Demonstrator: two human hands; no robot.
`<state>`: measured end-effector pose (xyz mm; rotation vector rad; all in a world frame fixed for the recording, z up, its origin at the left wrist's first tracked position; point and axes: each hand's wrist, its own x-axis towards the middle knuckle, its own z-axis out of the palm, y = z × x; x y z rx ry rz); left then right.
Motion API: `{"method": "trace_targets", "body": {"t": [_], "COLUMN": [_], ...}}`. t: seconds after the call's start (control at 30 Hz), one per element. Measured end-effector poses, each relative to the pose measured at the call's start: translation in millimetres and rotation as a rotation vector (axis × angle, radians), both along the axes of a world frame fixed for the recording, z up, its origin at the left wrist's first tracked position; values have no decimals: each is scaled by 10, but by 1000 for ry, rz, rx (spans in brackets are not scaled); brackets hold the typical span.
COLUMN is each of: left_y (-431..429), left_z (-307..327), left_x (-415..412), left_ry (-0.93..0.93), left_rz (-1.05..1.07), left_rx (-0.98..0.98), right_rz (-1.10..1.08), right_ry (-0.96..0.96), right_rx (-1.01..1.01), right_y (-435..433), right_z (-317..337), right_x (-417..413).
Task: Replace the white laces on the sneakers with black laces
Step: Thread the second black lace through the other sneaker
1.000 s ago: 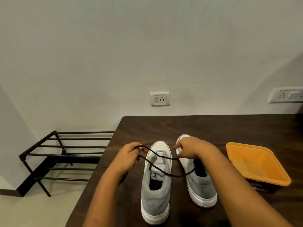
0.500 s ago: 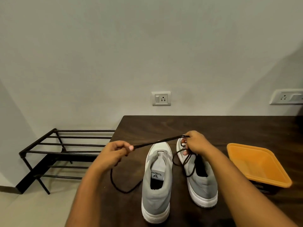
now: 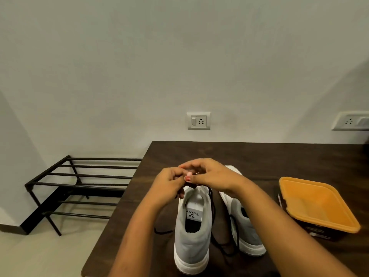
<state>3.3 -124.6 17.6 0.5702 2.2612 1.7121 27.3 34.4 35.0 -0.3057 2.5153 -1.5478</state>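
Two grey sneakers with white soles stand side by side on the dark wooden table (image 3: 259, 156), heels toward me. Above the toe of the left sneaker (image 3: 192, 232) my left hand (image 3: 169, 182) and my right hand (image 3: 209, 174) meet, and both pinch a black lace (image 3: 213, 208). The lace hangs down between the shoes and loops on the table by the heels; one end lies left of the left sneaker. My right forearm hides part of the right sneaker (image 3: 243, 226). No laces show in the eyelets of either shoe.
An orange-lidded dark container (image 3: 315, 204) sits on the table at the right. A black metal shoe rack (image 3: 79, 188) stands on the floor left of the table. The table's left edge runs close to my left arm. Wall sockets are behind.
My hands were apart with the black lace stretched between them; they have come together above the left sneaker's toe, and the lace has gone slack and hangs between the shoes.
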Motion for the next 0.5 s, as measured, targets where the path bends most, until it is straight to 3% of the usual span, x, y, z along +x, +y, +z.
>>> {"method": "trace_targets", "body": {"t": [0.13, 0.23, 0.33, 0.5], "left_y": [-21, -175, -419, -561], "left_z": [40, 119, 293, 333], "left_x": [32, 20, 116, 141], "left_ry": [-72, -108, -191, -369], "left_rz": [1, 44, -64, -332], "left_rx": [55, 16, -44, -224], "right_rz": [-42, -202, -409, -411], "right_ry": [-32, -9, -19, -424], "right_rx": [-52, 21, 134, 88], "right_y": [31, 222, 420, 483], "right_z": [-63, -97, -200, -374], "right_x": [-10, -28, -43, -58]}}
